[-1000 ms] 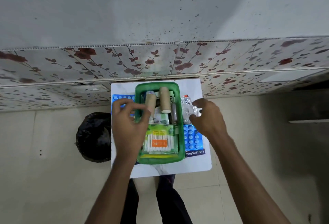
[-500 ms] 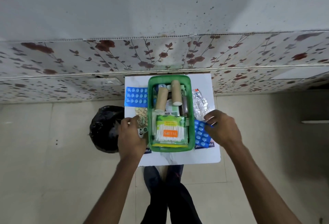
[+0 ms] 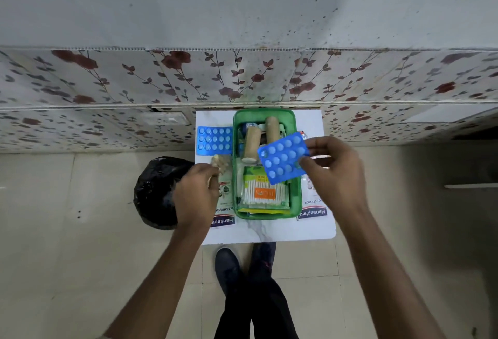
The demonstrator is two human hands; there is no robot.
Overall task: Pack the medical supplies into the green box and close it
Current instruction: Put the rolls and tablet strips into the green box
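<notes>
Light even and soft, moderately bright, no single source evident. Faint shadows only: a dim patch on the floor [image 3: 431, 231] at right, darker under the tabletop [image 3: 269, 233] edge. Small sheen on the black bag [image 3: 156, 190]. Wide-angle bend strong: the wall trim [image 3: 242, 49] bows, forearms stretch toward lower corners. Right hand [image 3: 334, 174] slightly motion-blurred; blue blister pack [image 3: 283, 158] soft. Overall detail mushy, compressed.
</notes>
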